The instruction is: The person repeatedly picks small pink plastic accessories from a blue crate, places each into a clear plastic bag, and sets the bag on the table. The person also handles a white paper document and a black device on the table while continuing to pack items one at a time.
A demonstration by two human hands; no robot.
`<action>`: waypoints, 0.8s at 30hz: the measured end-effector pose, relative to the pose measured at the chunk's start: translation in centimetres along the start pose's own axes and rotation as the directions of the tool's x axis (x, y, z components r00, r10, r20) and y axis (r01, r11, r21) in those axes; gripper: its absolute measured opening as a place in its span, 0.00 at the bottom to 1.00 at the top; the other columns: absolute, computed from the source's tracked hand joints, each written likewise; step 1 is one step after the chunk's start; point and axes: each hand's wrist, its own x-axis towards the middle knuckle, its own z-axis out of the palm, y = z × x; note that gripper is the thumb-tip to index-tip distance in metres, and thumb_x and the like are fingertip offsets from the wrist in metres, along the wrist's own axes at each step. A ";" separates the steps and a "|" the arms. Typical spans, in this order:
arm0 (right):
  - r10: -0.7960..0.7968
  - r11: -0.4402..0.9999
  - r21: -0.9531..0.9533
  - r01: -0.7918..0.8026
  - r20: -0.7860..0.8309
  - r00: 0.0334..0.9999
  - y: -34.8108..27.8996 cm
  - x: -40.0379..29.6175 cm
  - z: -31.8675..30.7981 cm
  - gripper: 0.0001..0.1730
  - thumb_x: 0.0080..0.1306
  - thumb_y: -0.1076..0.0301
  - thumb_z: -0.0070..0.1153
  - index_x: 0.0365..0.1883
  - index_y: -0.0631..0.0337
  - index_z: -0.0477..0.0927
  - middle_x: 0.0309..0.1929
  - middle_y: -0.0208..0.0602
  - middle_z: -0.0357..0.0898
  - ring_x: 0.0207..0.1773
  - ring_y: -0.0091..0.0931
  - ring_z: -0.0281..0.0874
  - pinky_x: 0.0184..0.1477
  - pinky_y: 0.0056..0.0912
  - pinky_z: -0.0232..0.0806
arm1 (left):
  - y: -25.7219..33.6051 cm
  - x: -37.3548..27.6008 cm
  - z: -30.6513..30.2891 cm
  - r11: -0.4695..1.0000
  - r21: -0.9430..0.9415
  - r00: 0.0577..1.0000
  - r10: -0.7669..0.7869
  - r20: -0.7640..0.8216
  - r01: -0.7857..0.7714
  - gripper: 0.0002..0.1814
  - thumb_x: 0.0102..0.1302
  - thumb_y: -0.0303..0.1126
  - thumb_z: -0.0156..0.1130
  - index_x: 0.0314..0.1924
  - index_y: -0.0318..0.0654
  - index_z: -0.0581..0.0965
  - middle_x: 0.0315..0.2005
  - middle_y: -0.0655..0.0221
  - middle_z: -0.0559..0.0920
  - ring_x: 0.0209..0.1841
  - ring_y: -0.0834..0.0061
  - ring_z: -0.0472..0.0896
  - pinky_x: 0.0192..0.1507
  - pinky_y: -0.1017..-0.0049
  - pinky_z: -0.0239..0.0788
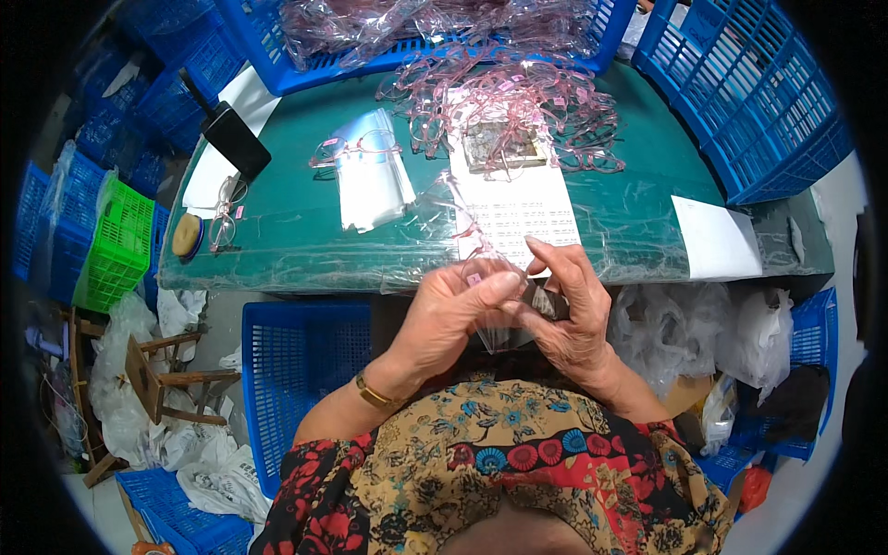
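Observation:
My left hand [451,312] grips a pair of pink clear-framed eyeglasses [479,239] that bears a small pink tag, above the table's near edge. Close on its right, my right hand [572,305] has its thumb near the left fingers and its forefinger bent; a crinkled clear film lies between the hands, and how it is held is unclear. Beyond them is a printed white sheet [517,222]. A heap of pink eyeglasses [506,104] covers its far end. On a stack of clear plastic sleeves [374,191] at left rests another pair of eyeglasses [378,142].
Blue plastic crates [728,104] stand at the right and far edges of the green table [298,208]. At its left lie a black device [236,141], eyeglasses [223,222] and a round sponge [186,236]. A blue crate [305,319] stands below, near my left forearm.

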 end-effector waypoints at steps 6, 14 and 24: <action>-0.049 0.993 0.111 0.036 0.124 0.991 0.1 -0.4 0.2 0.35 0.54 0.81 0.60 0.62 0.61 0.69 0.30 0.38 0.72 0.28 0.30 0.77 0.29 0.30 0.70 | 0.2 -0.6 0.2 0.970 0.243 1.000 0.000 0.024 -0.006 0.15 0.68 0.37 0.60 0.43 0.30 0.79 0.30 0.71 0.82 0.32 0.85 0.79 0.34 0.83 0.72; -0.064 0.948 0.318 0.026 0.109 0.992 -0.4 -1.5 0.5 0.21 0.59 0.84 0.53 0.52 0.64 0.76 0.33 0.41 0.80 0.24 0.27 0.74 0.26 0.25 0.66 | 2.2 -0.1 -1.8 0.874 0.303 0.893 0.433 -0.127 -0.381 0.25 0.68 0.37 0.60 0.58 0.29 0.67 0.40 0.67 0.79 0.38 0.79 0.80 0.44 0.76 0.75; -0.208 0.863 0.499 0.082 0.202 0.957 -0.7 -1.8 2.4 0.29 0.47 0.83 0.55 0.52 0.62 0.78 0.29 0.39 0.76 0.26 0.31 0.77 0.26 0.28 0.69 | 2.2 0.3 -2.0 0.905 -0.115 0.893 0.372 -0.254 -0.410 0.12 0.72 0.40 0.52 0.38 0.38 0.74 0.30 0.70 0.77 0.40 0.72 0.80 0.51 0.62 0.77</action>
